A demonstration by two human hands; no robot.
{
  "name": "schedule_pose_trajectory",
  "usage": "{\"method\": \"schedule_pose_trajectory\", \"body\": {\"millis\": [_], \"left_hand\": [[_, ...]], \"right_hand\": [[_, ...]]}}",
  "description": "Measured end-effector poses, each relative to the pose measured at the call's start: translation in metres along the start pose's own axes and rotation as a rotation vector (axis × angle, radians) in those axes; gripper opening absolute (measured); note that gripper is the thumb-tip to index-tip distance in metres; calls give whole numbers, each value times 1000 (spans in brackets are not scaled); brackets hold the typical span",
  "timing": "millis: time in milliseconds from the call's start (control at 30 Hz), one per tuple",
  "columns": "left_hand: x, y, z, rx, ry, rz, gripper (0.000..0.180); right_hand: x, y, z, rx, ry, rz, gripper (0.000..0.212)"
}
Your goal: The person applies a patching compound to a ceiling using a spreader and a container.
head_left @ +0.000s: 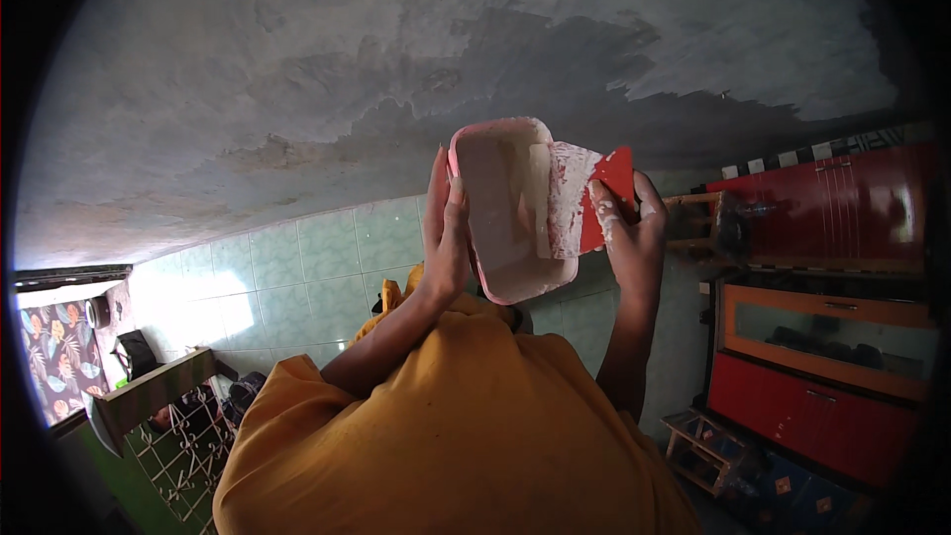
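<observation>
My left hand (448, 236) grips the left side of a pink rectangular tub (528, 289), its fingers along the outer wall and the thumb at the rim. Pale, wet paste (495, 203) lies inside the tub. In my right hand (632, 238) is a flat red scraper (616, 183), the thumb on its upper face and the fingers behind it. White paste coats the scraper's left part, which reaches over the tub's right rim. Paste also smears my right thumb. Ahead stands a grey wall (327, 79) with a darker, irregular patch.
Light green tiles (327, 248) cover the floor along the wall. At the right are red cabinets (822, 208) and a wooden stool (698, 218), with another small stool (705, 446) lower down. A metal lattice (183, 456) and a patterned curtain (64, 357) are at the left.
</observation>
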State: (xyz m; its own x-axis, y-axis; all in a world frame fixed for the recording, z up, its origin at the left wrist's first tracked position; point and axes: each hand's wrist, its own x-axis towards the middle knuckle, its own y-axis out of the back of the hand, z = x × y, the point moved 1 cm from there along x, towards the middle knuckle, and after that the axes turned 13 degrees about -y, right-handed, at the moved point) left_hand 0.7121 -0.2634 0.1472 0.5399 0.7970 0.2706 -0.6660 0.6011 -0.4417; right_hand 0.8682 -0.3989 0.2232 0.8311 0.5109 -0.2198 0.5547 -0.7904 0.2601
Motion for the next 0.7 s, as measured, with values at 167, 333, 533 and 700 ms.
{"method": "schedule_pose_trajectory", "body": {"millis": [167, 333, 533, 700], "left_hand": [[-14, -38, -11, -17, -6, 0, 65], [-31, -76, -33, 110, -55, -45, 61], [-55, -111, -60, 89, 66, 34, 71], [-71, -139, -70, 132, 29, 44, 68]], "right_hand": [[14, 55, 18, 191, -25, 34, 16], [33, 117, 37, 303, -71, 78, 18], [49, 160, 71, 558, -160, 46, 26], [50, 161, 97, 657, -203, -146, 28]]}}
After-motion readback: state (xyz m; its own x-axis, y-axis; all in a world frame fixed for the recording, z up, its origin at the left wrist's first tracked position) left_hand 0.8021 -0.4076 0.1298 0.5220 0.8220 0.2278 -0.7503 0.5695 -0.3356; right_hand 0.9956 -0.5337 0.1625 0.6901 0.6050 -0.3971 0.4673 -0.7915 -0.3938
